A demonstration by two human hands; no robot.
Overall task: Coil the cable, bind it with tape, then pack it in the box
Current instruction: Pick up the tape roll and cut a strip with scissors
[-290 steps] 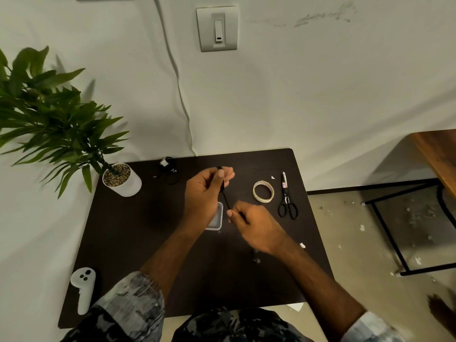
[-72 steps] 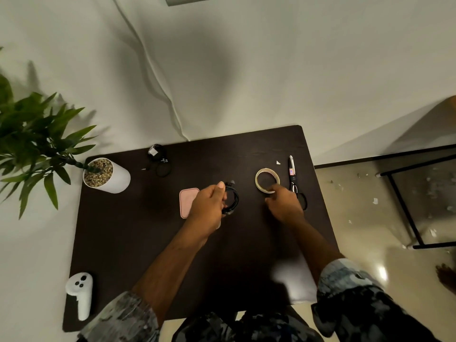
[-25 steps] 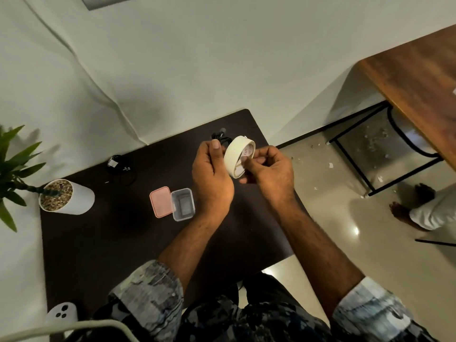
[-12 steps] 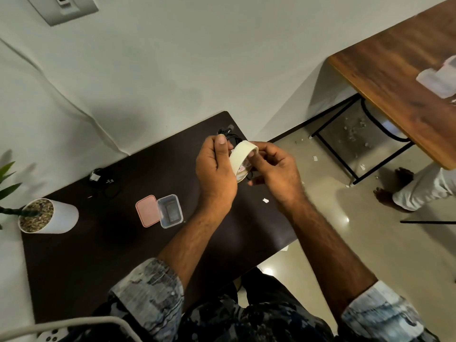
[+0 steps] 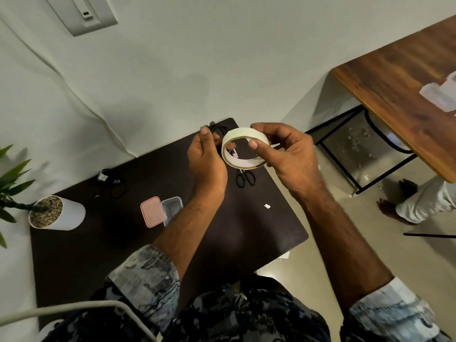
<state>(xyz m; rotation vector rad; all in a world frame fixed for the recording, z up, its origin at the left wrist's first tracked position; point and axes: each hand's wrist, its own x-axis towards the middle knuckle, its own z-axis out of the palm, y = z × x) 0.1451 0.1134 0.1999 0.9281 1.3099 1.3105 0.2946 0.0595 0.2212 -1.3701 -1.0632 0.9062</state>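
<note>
Holding the tape roll (image 5: pixel 243 146), its inner label seemingly unreadable, right hand (image 5: pixel 291 154).

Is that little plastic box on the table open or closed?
Open. The clear box sits uncovered on the dark table, its pink lid lying flat beside it.

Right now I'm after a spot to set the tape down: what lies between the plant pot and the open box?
Head view: between the plant pot and the open box, only the pink lid on bare table.

Tape roll (image 5: pixel 243 146) in the right hand (image 5: pixel 288 154), coiled cable (image 5: pixel 218 128) in the left hand (image 5: pixel 206 161), above the dark table (image 5: pixel 98 243).
</note>
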